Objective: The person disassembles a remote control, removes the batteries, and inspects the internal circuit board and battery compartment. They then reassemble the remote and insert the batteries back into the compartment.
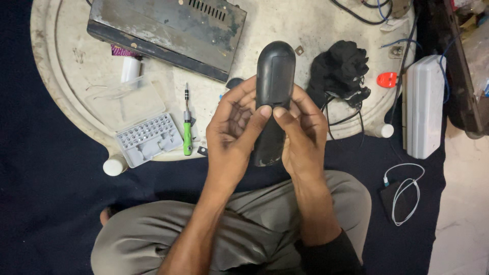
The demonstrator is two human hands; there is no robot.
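Both hands, left hand and right hand, hold the black remote above the counter, thumbs pushing its back cover, and it might slip and fall.

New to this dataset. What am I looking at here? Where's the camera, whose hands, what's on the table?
There is no robot: a seated person works bare-handed, and the single picture comes from a camera on their head, looking down over their lap. The left hand and right hand together hold a black remote control, back side up, with both thumbs pressed on its back panel. Beyond it is a round, worn white table. On it lie a dusty metal electronics box, an open clear case of screwdriver bits, a green-handled screwdriver, a crumpled black cloth and a white rectangular box at the right edge.
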